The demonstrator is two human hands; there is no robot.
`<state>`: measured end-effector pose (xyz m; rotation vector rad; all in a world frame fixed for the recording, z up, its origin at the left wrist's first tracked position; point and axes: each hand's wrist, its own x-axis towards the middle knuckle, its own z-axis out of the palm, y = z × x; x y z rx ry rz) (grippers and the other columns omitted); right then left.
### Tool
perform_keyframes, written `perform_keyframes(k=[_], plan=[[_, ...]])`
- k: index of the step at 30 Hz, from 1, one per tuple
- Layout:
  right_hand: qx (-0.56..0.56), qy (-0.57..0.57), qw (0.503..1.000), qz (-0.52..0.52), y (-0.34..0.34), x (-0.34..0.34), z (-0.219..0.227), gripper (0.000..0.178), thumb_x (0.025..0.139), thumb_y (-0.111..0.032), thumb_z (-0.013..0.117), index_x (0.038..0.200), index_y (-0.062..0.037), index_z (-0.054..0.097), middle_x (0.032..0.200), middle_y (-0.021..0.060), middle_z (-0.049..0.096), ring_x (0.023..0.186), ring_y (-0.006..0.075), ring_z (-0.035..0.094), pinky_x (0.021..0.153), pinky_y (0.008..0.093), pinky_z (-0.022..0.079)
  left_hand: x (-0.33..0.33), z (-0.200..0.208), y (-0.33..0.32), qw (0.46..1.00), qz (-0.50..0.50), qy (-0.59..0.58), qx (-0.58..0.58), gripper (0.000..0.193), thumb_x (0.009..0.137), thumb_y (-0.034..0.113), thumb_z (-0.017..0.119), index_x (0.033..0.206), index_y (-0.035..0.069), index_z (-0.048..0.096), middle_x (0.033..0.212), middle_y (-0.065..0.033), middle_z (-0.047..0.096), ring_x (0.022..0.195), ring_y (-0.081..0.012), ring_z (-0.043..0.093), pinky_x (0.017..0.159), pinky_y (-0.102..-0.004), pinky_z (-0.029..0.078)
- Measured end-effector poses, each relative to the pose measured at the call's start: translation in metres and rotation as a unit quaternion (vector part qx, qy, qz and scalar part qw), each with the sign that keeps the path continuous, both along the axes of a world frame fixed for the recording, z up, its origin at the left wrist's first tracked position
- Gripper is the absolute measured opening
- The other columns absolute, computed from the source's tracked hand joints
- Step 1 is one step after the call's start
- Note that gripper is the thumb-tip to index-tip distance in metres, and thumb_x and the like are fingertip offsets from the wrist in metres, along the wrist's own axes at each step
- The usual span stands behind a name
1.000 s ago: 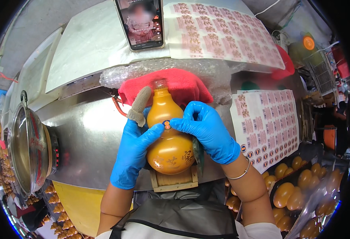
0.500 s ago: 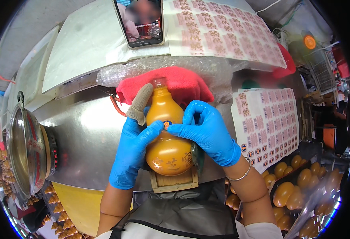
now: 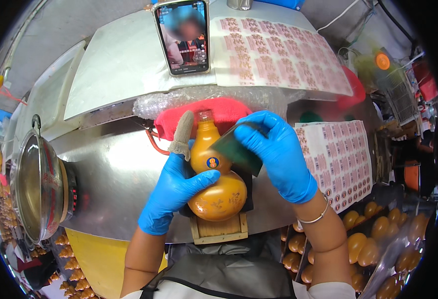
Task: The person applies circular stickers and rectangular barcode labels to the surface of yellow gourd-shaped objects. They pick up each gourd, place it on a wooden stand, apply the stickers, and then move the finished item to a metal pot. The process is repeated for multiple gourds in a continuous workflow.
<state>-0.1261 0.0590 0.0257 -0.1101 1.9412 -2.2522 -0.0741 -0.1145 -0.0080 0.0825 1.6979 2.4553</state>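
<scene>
Near the front edge of the steel worktop (image 3: pixel 114 184), an amber gourd-shaped bottle (image 3: pixel 224 180) lies with its neck toward a red cloth (image 3: pixel 224 106) at 12 o'clock and its base by a wooden frame (image 3: pixel 220 241) at 6. Half a second ago both hands' fingertips met at its round label (image 3: pixel 212 163); now the label shows uncovered just above the waist, seemingly set, and the work in hand appears to have passed to a green flat piece (image 3: pixel 240 152). The right hand (image 3: pixel 284 157), at 3 o'clock, grips that piece between thumb and fingers; it is blurred, overlapping the bottle's 2 o'clock side, and contact cannot be told. The left hand (image 3: pixel 173 190), at 8, lays its thumb across the waist, one grey-capped finger extended beside the neck; the others are hidden, so their closure cannot be told. The label is dark blue with an orange figure; brownish characters cross the lower bulb. Printed sheets (image 3: pixel 346 159) at 3 o'clock carry barcodes and matching round labels; a lit phone (image 3: pixel 184 47) at 11 shows small captions
</scene>
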Motion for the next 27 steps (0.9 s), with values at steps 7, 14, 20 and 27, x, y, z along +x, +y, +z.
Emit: perform_keyframes(k=[7, 14, 20, 27], plan=[[0.245, 0.283, 0.916, 0.143, -0.018, -0.021, 0.019, 0.013, 0.077, -0.015, 0.063, 0.084, -0.0042, 0.060, 0.081, 0.0125, 0.061, 0.073, 0.0294, 0.058, 0.067, 0.0350, 0.049, 0.004, 0.005, 0.006, 0.998, 0.039, -0.056, -0.013, 0.064, 0.078, 0.008, 0.070, 0.130, -0.001, 0.034, 0.115, -0.0114, 0.053, 0.105, -0.0191, 0.054, 0.091, -0.0333, 0.045], [0.284, 0.332, 0.894, 0.096, -0.018, -0.031, 0.000, 0.015, 0.076, -0.017, 0.063, 0.084, -0.0049, 0.060, 0.080, 0.0141, 0.060, 0.076, 0.0335, 0.058, 0.067, 0.0403, 0.048, 0.002, 0.004, 0.010, 0.999, 0.035, -0.023, -0.004, 0.092, 0.079, 0.005, 0.066, 0.145, 0.011, 0.003, 0.126, -0.0148, 0.045, 0.111, -0.0225, 0.051, 0.093, -0.0358, 0.044], [0.336, 0.531, 0.770, 0.110, 0.013, -0.021, 0.010, 0.012, 0.074, -0.019, 0.066, 0.082, -0.0110, 0.061, 0.080, 0.0085, 0.060, 0.071, 0.0286, 0.059, 0.060, 0.0384, 0.047, -0.009, -0.013, -0.016, 0.991, -0.006, -0.090, 0.100, 0.089, 0.086, 0.016, 0.059, 0.146, 0.019, -0.006, 0.130, -0.0178, 0.043, 0.117, -0.0252, 0.048, 0.094, -0.0366, 0.043], [0.288, 0.584, 0.752, 0.102, 0.031, 0.027, -0.027, 0.025, 0.064, -0.017, 0.072, 0.088, -0.0185, 0.065, 0.081, -0.0025, 0.063, 0.070, 0.0180, 0.055, 0.060, 0.0325, 0.041, -0.020, 0.008, 0.007, 0.983, 0.013, 0.038, -0.178, 0.072, 0.085, 0.011, 0.059, 0.145, 0.013, 0.020, 0.146, -0.0100, 0.028, 0.128, -0.0191, 0.035, 0.100, -0.0284, 0.036]])
